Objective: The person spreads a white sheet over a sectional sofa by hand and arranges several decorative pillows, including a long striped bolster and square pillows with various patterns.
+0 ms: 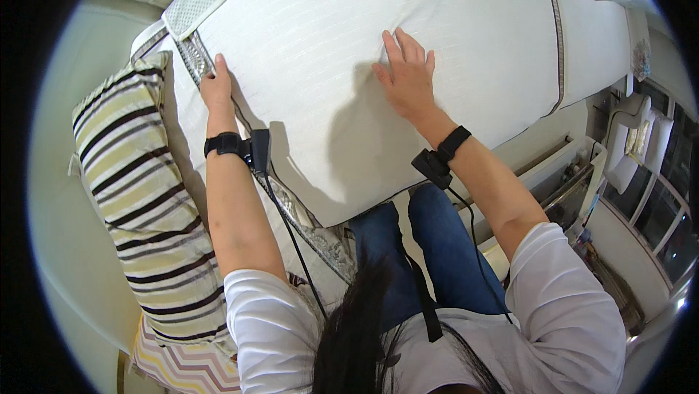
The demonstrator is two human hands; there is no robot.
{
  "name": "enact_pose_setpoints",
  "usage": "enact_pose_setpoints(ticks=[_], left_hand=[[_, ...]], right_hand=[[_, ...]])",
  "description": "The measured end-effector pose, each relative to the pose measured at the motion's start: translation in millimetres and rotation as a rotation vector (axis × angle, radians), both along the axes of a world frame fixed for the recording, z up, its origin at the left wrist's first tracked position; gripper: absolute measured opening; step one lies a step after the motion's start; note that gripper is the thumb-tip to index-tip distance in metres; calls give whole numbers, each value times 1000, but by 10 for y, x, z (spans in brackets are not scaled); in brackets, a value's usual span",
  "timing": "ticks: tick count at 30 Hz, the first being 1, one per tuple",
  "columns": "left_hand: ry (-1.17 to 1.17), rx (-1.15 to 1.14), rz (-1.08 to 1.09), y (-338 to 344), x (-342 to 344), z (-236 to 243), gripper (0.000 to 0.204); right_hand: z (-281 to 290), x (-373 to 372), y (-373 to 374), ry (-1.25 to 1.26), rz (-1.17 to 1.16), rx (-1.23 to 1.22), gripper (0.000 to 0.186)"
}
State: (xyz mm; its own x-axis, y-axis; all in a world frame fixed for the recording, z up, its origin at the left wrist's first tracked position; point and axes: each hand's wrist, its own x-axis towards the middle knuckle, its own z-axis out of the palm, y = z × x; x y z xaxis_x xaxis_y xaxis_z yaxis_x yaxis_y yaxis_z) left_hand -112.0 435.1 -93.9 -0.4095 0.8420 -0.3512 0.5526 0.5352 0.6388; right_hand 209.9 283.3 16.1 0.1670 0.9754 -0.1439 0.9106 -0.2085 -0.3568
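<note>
White bedding (pixel 480 59) is spread from centre to far right, mostly flattened; creases remain beyond the splayed right hand (pixel 410 81). Patterned trim (pixel 194 56), left, is touched by left hand (pixel 217 93); grip cannot be told.

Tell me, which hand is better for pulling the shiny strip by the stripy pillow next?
Probably the left hand: it is right at the shiny strip, near the stripy pillow. The right hand is spread over the white bedding, farther from that strip.
</note>
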Motion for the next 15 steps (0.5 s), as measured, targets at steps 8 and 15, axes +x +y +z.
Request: enact_pose_setpoints(ticks=[8, 15], left_hand=[[42, 231, 119, 237, -79, 95, 53], [499, 418, 16, 323, -141, 464, 37]], right_hand=[[-225, 250, 319, -136, -17, 222, 57], [-316, 372, 434, -114, 12, 259, 59]])
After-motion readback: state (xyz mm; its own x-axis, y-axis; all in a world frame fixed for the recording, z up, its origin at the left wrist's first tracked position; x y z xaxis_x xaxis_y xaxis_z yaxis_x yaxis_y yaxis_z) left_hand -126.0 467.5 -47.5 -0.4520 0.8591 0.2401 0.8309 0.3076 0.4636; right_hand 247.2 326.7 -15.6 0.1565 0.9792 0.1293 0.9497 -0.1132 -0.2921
